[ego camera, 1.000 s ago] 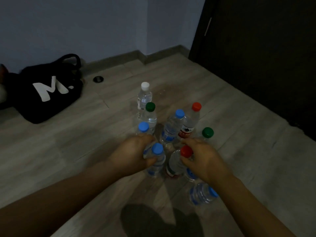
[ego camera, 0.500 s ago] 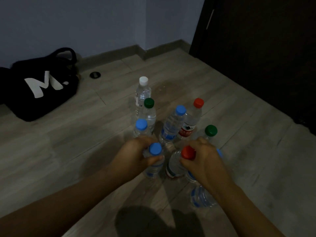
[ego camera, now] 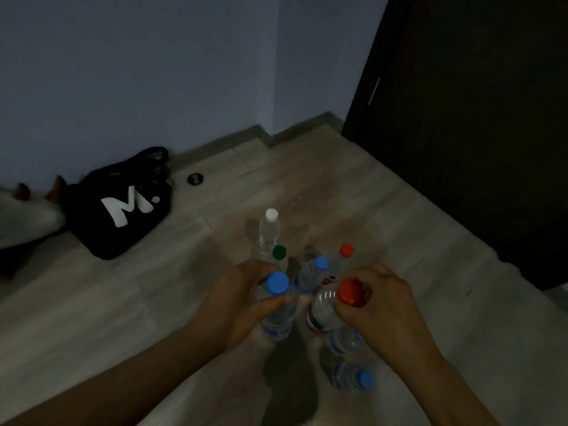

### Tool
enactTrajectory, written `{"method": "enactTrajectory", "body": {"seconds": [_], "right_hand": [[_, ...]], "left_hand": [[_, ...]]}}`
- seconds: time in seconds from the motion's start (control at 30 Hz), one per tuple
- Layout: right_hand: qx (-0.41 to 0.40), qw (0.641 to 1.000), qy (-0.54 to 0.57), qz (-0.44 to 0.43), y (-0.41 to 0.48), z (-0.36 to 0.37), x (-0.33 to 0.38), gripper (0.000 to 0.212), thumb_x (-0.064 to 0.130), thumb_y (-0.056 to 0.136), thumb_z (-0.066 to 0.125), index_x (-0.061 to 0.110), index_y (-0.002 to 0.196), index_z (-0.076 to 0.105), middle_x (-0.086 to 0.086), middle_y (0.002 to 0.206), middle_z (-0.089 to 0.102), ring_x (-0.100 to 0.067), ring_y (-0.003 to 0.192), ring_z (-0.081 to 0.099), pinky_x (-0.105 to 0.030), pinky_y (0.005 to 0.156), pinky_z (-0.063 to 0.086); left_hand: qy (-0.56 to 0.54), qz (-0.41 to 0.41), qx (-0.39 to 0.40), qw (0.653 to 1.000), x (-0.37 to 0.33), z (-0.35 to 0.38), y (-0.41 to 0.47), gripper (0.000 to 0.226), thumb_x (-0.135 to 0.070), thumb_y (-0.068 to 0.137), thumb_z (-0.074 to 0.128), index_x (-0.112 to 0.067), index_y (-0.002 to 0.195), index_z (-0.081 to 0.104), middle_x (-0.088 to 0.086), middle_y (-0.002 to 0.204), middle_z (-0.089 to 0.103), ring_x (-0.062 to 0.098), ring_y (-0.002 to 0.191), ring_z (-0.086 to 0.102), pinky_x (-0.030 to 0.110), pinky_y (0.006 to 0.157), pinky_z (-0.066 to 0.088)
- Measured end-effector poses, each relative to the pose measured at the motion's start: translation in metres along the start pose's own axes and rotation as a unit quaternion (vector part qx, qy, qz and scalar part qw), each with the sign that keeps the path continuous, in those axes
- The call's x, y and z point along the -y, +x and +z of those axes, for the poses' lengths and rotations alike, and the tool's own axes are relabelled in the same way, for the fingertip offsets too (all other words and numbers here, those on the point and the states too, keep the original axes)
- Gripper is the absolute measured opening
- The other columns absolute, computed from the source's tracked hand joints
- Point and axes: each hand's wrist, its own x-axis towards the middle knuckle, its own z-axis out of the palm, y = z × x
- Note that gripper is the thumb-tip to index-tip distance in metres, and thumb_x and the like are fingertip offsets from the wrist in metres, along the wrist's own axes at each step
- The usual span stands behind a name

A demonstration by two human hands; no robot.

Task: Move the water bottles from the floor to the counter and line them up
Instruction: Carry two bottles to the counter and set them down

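Note:
My left hand (ego camera: 242,299) grips a clear blue-capped bottle (ego camera: 277,305) by its neck. My right hand (ego camera: 381,305) grips a red-capped bottle (ego camera: 325,305) near its cap. Both bottles sit above the wooden floor (ego camera: 153,302). Behind them stand a white-capped bottle (ego camera: 270,229), a green-capped bottle (ego camera: 279,253), a blue-capped bottle (ego camera: 313,273) and another red-capped bottle (ego camera: 345,256). A blue-capped bottle (ego camera: 352,378) lies on the floor under my right wrist, and one more is partly hidden beneath my right hand.
A black tote bag (ego camera: 123,207) with a white "M." lies by the wall at left. A small round black floor fitting (ego camera: 195,178) is behind it. A dark door (ego camera: 476,118) fills the right side. A pale object (ego camera: 24,219) lies at far left.
Both hands have lifted their bottles up from the floor toward the camera. The view has tilted upward, showing more wall and door.

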Motion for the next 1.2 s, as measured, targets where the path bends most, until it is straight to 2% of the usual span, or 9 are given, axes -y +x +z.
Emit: {"method": "enactTrajectory", "body": {"seconds": [0.2, 0.3, 0.5, 0.63, 0.77, 0.87, 0.97, 1.07, 1.2], "right_hand": [[-0.014, 1.000, -0.012, -0.022, -0.014, -0.126, 0.118, 0.016, 0.017, 0.071, 0.080, 0.016, 0.082, 0.068, 0.007, 0.083, 0.058, -0.006, 0.072, 0.059, -0.018, 0.067, 0.051], [-0.024, 0.999, -0.017, -0.040, -0.024, -0.193, 0.180, 0.018, 0.020, 0.070, 0.081, 0.021, 0.081, 0.066, 0.012, 0.081, 0.056, -0.001, 0.072, 0.057, -0.008, 0.064, 0.046], [-0.043, 0.997, -0.009, -0.068, -0.055, -0.337, 0.306, 0.028, 0.025, 0.072, 0.079, 0.034, 0.078, 0.054, 0.015, 0.082, 0.052, 0.002, 0.074, 0.053, -0.010, 0.064, 0.043], [-0.064, 0.994, -0.001, -0.089, -0.081, -0.427, 0.382, 0.028, 0.028, 0.074, 0.078, 0.036, 0.085, 0.053, 0.015, 0.088, 0.051, 0.000, 0.080, 0.054, -0.008, 0.062, 0.037], [-0.113, 0.980, 0.037, -0.157, -0.103, -0.501, 0.440, 0.024, 0.031, 0.075, 0.074, 0.037, 0.091, 0.058, 0.015, 0.095, 0.055, 0.003, 0.085, 0.056, -0.011, 0.066, 0.043], [-0.147, 0.965, 0.049, -0.214, -0.112, -0.547, 0.473, 0.025, 0.045, 0.073, 0.069, 0.035, 0.094, 0.058, 0.016, 0.094, 0.056, 0.007, 0.087, 0.054, -0.012, 0.069, 0.044], [-0.170, 0.942, 0.108, -0.267, -0.117, -0.581, 0.499, 0.042, 0.064, 0.066, 0.056, 0.032, 0.094, 0.060, 0.013, 0.094, 0.057, 0.001, 0.086, 0.057, -0.015, 0.072, 0.048], [-0.179, 0.902, 0.210, -0.331, -0.118, -0.604, 0.522, 0.035, 0.061, 0.072, 0.056, 0.033, 0.092, 0.059, 0.011, 0.092, 0.058, 0.000, 0.087, 0.058, -0.014, 0.072, 0.048], [-0.176, 0.848, 0.313, -0.389, -0.112, -0.625, 0.557, 0.034, 0.057, 0.084, 0.053, 0.024, 0.088, 0.059, 0.003, 0.084, 0.069, -0.006, 0.079, 0.066, -0.015, 0.070, 0.051]], "left_hand": [[0.007, 0.010, -0.008, 1.000, -0.127, -0.124, -0.004, 0.018, -0.037, 0.081, 0.071, -0.038, 0.093, 0.059, -0.023, 0.088, 0.061, -0.012, 0.090, 0.054, 0.000, 0.073, 0.037], [-0.004, 0.017, -0.027, 0.999, -0.196, -0.188, -0.011, 0.016, -0.033, 0.080, 0.073, -0.031, 0.093, 0.062, -0.018, 0.089, 0.063, -0.008, 0.090, 0.056, 0.001, 0.071, 0.040], [-0.007, 0.043, -0.055, 0.998, -0.345, -0.324, -0.027, 0.025, -0.044, 0.078, 0.069, -0.024, 0.093, 0.066, -0.009, 0.088, 0.067, 0.000, 0.085, 0.061, 0.022, 0.074, 0.050], [-0.014, 0.067, -0.086, 0.994, -0.431, -0.404, -0.040, 0.013, -0.039, 0.080, 0.071, -0.034, 0.088, 0.063, -0.015, 0.085, 0.064, -0.003, 0.086, 0.059, 0.012, 0.070, 0.047], [-0.056, 0.114, -0.121, 0.985, -0.502, -0.466, -0.056, 0.020, -0.040, 0.077, 0.074, -0.024, 0.088, 0.067, -0.010, 0.088, 0.067, 0.009, 0.084, 0.065, 0.030, 0.075, 0.052], [-0.096, 0.138, -0.182, 0.969, -0.547, -0.497, -0.065, 0.018, -0.038, 0.074, 0.073, -0.026, 0.088, 0.068, -0.008, 0.089, 0.069, 0.010, 0.086, 0.067, 0.034, 0.080, 0.055], [-0.158, 0.155, -0.242, 0.945, -0.594, -0.520, -0.073, 0.019, -0.039, 0.073, 0.072, -0.027, 0.086, 0.068, -0.003, 0.085, 0.071, 0.013, 0.080, 0.068, 0.029, 0.075, 0.056], [-0.172, 0.174, -0.296, 0.923, -0.634, -0.536, -0.084, 0.013, -0.033, 0.078, 0.070, -0.021, 0.084, 0.068, -0.002, 0.081, 0.070, 0.011, 0.076, 0.067, 0.019, 0.069, 0.053], [-0.179, 0.185, -0.370, 0.893, -0.668, -0.547, -0.105, 0.024, -0.036, 0.084, 0.066, -0.012, 0.087, 0.065, 0.010, 0.084, 0.068, 0.015, 0.077, 0.064, 0.020, 0.069, 0.052]]}}
